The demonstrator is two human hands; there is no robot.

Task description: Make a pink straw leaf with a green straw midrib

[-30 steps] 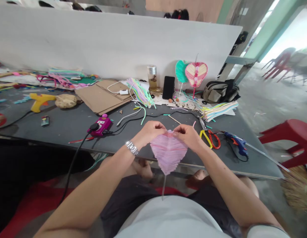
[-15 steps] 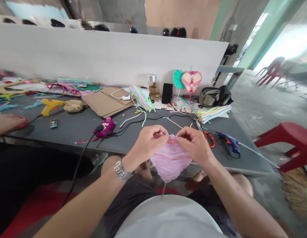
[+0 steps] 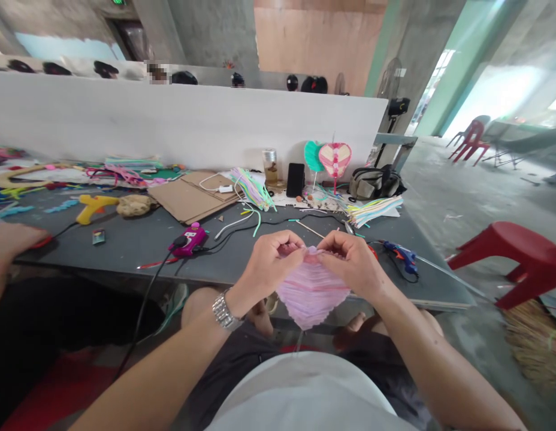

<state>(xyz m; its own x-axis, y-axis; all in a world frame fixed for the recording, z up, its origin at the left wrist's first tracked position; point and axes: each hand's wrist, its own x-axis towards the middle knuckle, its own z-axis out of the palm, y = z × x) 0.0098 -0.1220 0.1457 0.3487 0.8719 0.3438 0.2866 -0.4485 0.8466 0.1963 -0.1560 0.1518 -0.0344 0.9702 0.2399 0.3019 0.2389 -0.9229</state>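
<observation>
At the near edge of the grey flat bench (image 3: pixel 224 263), a pink and purple pleated heart-shaped piece (image 3: pixel 311 293) is being held, point down, by its top. One side is being pinched in the grip of the left hand (image 3: pixel 278 254), the other in the grip of the right hand (image 3: pixel 347 257). A blue glue gun (image 3: pixel 401 257) is being kept on the bench, right of the right hand.
</observation>
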